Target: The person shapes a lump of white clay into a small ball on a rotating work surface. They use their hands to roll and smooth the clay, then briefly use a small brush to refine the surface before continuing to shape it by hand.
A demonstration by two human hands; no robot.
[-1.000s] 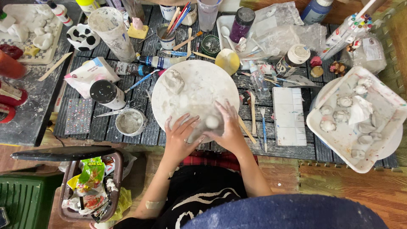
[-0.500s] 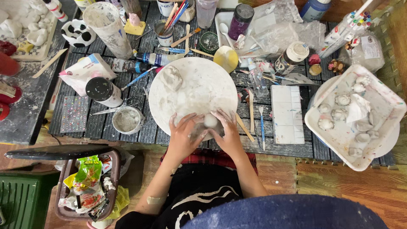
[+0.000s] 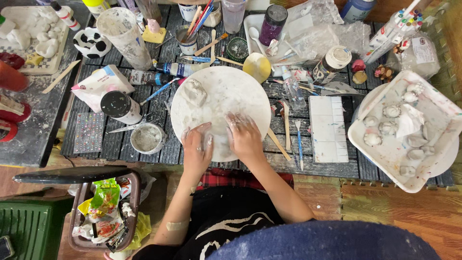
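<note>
Both hands lay at the six o'clock edge of the round white board (image 3: 231,91). The left hand (image 3: 197,147) and right hand (image 3: 245,136) sat side by side, fingers curled over a pale lump of clay (image 3: 220,144) pressed between them, though how firmly they gripped it I could not tell. A second clay lump (image 3: 193,91) rested at ten o'clock on the board. A small grey bowl (image 3: 147,138) stood just beside the board at eight o'clock.

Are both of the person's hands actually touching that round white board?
Touching. The head view shows the left hand and right hand pressed flat on the round white board, near its front edge.
</note>
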